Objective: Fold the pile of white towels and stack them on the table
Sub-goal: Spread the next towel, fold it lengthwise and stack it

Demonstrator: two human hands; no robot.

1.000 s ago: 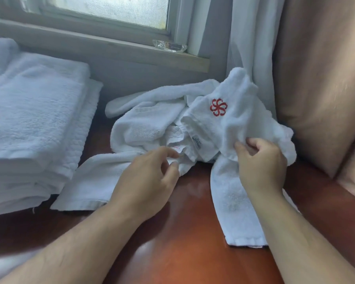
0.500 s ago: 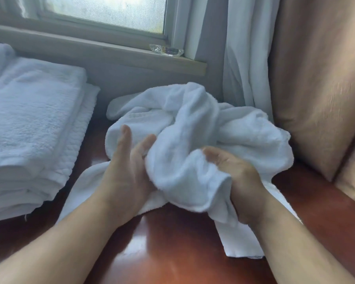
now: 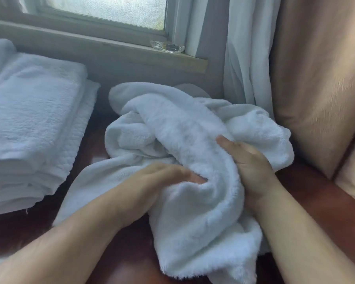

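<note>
Glossy red-brown table under window sill; white curtain, tan drape at right. Crumpled towel mid-table; left hand fingers tucked into fold, right hand gripping bunch. Folded stack at left edge

No writing, label, brand mark or number can be read anywhere — the crumpled white towel shows only plain, blurred terry, and the folded stack likewise.
</note>
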